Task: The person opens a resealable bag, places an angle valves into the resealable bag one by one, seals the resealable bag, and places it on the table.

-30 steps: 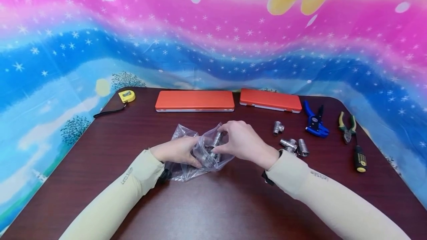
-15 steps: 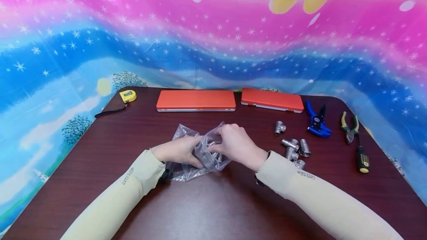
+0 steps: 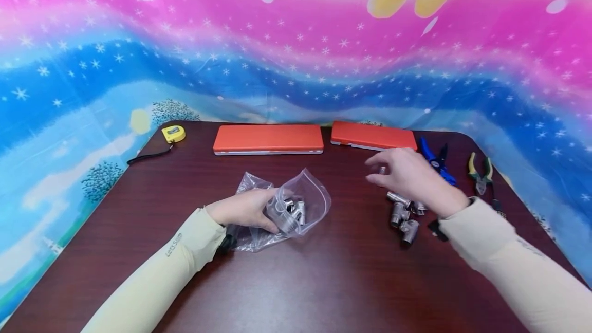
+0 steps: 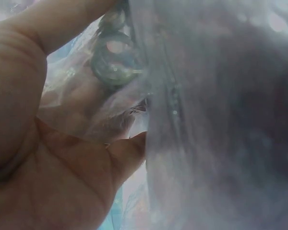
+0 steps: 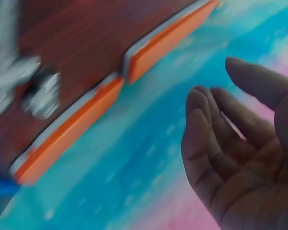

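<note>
My left hand [image 3: 245,209] grips a clear plastic zip bag [image 3: 320,200], its mouth spread toward the right. Several shiny metal pipe fittings [image 3: 300,213] lie inside. In the left wrist view, the bag's film [image 4: 221,120] fills the right half, and one fitting's round end [image 4: 116,60] shows through beside the thumb. My right hand [image 3: 409,176] hovers over the right part of the table, fingers loosely bent. Its palm side [image 5: 240,158] shows nothing held in the right wrist view. Below it lie several metal tee fittings [image 3: 409,232]; another fitting [image 3: 382,170] is mostly hidden behind its fingers.
Two flat orange cases [image 3: 268,139] [image 3: 370,135] lie along the back edge. A yellow tape measure [image 3: 173,133] sits at the back left. On the right are a blue-handled cutter [image 3: 432,155], pliers [image 3: 481,179] and a partly hidden screwdriver [image 3: 497,207]. A patterned cloth [image 3: 296,66] hangs behind.
My right hand has come out of the bag's mouth and swung right, over the loose fittings. The left hand keeps its grip on the bag, whose opening now shows the fittings inside.
</note>
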Tool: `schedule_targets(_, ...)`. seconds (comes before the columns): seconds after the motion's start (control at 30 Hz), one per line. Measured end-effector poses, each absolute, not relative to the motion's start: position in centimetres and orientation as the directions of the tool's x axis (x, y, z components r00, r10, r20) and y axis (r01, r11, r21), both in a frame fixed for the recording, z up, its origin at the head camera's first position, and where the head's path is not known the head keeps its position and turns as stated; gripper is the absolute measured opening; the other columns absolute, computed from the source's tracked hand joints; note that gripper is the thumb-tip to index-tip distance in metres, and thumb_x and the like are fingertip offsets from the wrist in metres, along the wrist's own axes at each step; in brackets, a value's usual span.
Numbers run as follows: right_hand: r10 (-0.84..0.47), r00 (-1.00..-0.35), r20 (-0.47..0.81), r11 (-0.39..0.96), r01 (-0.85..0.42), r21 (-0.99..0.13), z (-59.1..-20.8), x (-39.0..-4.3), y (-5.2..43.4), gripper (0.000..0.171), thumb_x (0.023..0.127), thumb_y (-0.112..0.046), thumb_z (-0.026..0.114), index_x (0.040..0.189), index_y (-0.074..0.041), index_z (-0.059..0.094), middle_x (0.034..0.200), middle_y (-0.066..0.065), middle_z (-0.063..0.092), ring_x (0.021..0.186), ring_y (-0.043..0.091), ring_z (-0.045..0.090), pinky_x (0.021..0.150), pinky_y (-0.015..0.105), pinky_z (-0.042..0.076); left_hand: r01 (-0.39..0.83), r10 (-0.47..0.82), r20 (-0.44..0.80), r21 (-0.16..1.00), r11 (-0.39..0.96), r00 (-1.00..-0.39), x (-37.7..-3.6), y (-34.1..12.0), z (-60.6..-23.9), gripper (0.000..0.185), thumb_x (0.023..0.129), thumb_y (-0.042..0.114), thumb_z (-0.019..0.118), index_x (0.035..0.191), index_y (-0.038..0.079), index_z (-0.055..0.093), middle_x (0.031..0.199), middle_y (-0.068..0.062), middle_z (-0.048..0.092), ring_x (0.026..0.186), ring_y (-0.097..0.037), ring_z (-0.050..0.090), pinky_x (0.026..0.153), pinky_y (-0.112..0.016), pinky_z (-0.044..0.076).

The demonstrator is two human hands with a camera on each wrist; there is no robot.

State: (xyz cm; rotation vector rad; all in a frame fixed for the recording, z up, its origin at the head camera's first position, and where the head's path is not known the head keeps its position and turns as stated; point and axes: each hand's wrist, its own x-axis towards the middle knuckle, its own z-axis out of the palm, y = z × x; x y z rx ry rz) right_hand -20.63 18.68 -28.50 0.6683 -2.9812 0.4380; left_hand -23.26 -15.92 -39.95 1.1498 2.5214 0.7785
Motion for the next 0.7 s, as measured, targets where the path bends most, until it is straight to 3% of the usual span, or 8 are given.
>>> schedule_targets(0.07, -0.397, -0.914, 0.08, 0.879, -0.404, -0.252, -28.4, -20.8, 21.2, 0.03, 0.088, -0.018, 0.076, 0.116, -0.006, 0.073, 0.101, 0.007, 0.073, 0.076, 0.017, 0.065, 0.07, 0.042, 0.052, 0.619, 0.759, -0.013, 0.57, 0.541, -0.651, -23.3, -15.9, -40.0, 0.082, 0.073, 0.02, 0.09, 0.143, 0.007, 0.048, 0.126, -0.005, 0.062, 0.113, -0.018, 0.058, 0.098, -0.04, 0.046)
schedule_targets(0.23, -0.408, -0.913, -0.011, 0.889, -0.394, -0.235, -30.1, -21.1, 26.8, 0.039, 0.085, -0.013, 0.078, 0.122, -0.003, 0.069, 0.119, 0.017, 0.066, 0.099, 0.03, 0.064, 0.08, 0.048, 0.052, 0.616, 0.758, -0.017, 0.571, 0.543, -0.652, -23.4, -15.9, -40.3, 0.083, 0.072, 0.02, 0.09, 0.143, 0.008, 0.048, 0.124, -0.003, 0.063, 0.11, -0.015, 0.058, 0.096, -0.038, 0.046)
schedule_targets(0.43, -0.394, -0.905, -0.16, 0.897, -0.341, -0.281, -33.7, -21.5, 30.7, 0.061, 0.083, -0.024, 0.082, 0.135, -0.001, 0.059, 0.134, 0.027, 0.053, 0.116, 0.044, 0.054, 0.085, 0.052, 0.051, 0.614, 0.76, -0.01, 0.583, 0.533, -0.65, -23.4, -15.8, -40.4, 0.082, 0.071, 0.018, 0.09, 0.141, 0.007, 0.05, 0.122, -0.003, 0.064, 0.109, -0.016, 0.058, 0.096, -0.038, 0.046)
schedule_targets(0.7, -0.381, -0.912, -0.15, 0.897, -0.326, -0.298, -35.3, -21.5, 31.9, 0.059, 0.081, -0.04, 0.082, 0.124, -0.003, 0.067, 0.126, 0.023, 0.06, 0.115, 0.043, 0.056, 0.087, 0.055, 0.05, 0.635, 0.777, 0.025, 0.593, 0.495, -0.629, -23.3, -15.7, -40.3, 0.08, 0.07, 0.017, 0.09, 0.139, 0.006, 0.051, 0.119, -0.003, 0.065, 0.109, -0.017, 0.059, 0.095, -0.04, 0.047)
